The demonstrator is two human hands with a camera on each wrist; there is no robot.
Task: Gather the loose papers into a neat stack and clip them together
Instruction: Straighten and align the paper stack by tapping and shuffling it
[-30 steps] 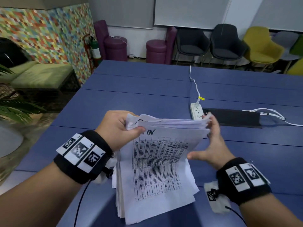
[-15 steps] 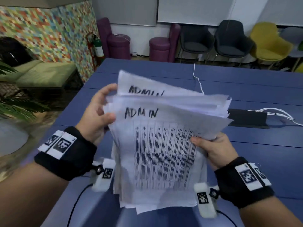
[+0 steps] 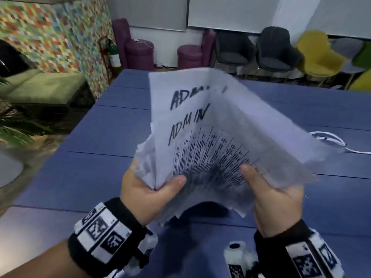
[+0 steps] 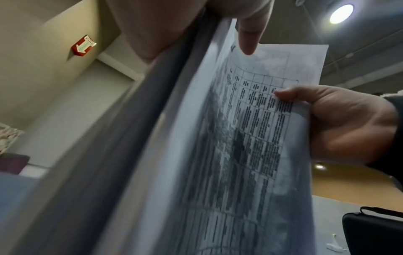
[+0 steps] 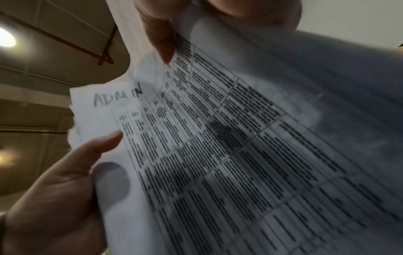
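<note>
A thick bundle of white papers (image 3: 210, 141) with printed tables and "ADMIN" handwritten on top stands upright above the blue table (image 3: 96, 177), bowed into a fold down its middle. My left hand (image 3: 152, 189) grips its lower left edge, thumb on the front sheet. My right hand (image 3: 271, 189) grips the lower right edge, thumb on the print. The sheet edges are uneven and fanned. The left wrist view shows the papers (image 4: 250, 138) edge-on with the right hand (image 4: 340, 124) on them. In the right wrist view the left hand (image 5: 65, 189) holds the papers (image 5: 218, 155). No clip is in sight.
A white cable (image 3: 331, 141) lies on the table at the right. Dark, yellow and purple chairs (image 3: 277, 51) line the far wall. A green sofa (image 3: 40, 85) stands at the left. A black case (image 4: 375, 229) shows low in the left wrist view.
Both hands have slid down from the upper sides to the lower corners of the bundle. The papers have tipped up from lying forward to upright and have bowed in the middle.
</note>
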